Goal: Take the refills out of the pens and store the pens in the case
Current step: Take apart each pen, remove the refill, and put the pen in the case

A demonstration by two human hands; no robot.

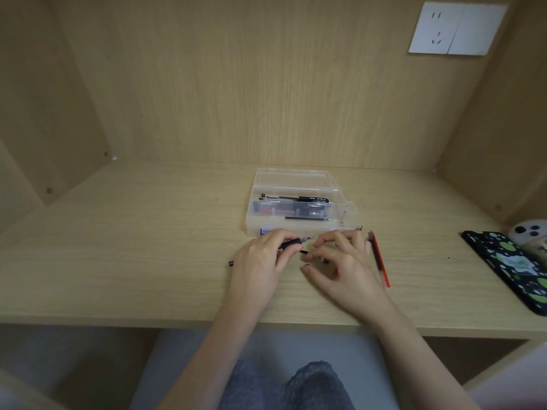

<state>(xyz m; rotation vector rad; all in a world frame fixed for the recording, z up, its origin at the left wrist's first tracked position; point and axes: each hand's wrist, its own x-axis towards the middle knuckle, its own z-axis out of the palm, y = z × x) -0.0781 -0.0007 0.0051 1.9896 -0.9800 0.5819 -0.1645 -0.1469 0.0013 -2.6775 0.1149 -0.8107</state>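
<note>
Black pen (289,244) pinched by left hand (260,263), right hand (347,272) grip unclear, clear case (296,176) behind, red refill (380,261) beside

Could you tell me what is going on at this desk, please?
A person is working on a pen at a wooden desk. The left hand grips a black pen, tip toward the right hand, whose curled fingers sit by the tip; whether they hold anything is unclear. Behind, the clear case lies open with pens inside. What looks like a red refill lies to the right.
</note>
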